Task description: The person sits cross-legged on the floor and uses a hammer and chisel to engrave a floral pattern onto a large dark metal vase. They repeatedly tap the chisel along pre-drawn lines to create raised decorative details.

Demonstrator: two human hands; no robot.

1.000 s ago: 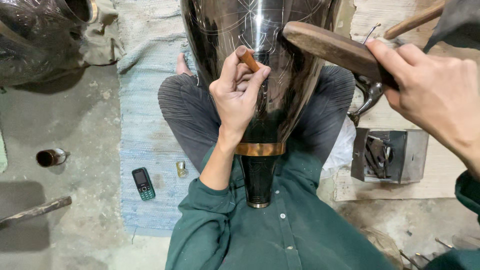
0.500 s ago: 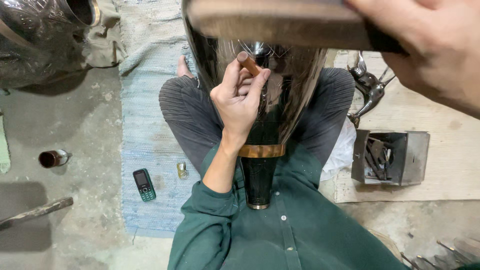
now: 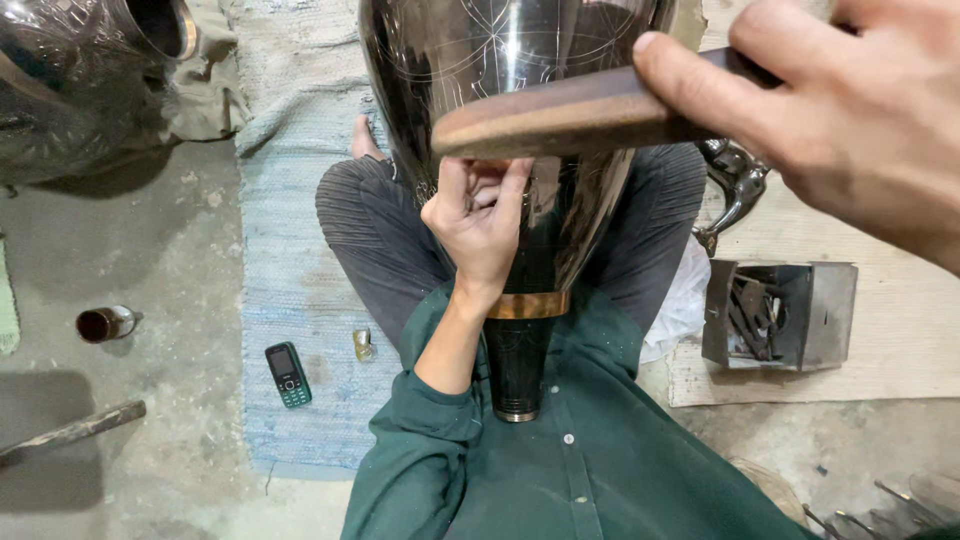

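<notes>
A seated worker's left hand (image 3: 478, 225) presses against a dark engraved metal vase (image 3: 510, 120) resting in the lap, its fingers (image 3: 505, 195) pinched together on a small tool mostly hidden from view. The right hand (image 3: 830, 110) is clamped on a wooden mallet (image 3: 570, 118) just above.

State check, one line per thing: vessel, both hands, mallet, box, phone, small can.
Dark metal vessel: neck toward the person, resting on the lap.
Left hand: pinched against the vessel wall.
Right hand: gripping the wooden mallet, raised over the vessel.
Metal box: open, tools inside.
Green phone: face up on the mat.
Small can: on its side.
</notes>
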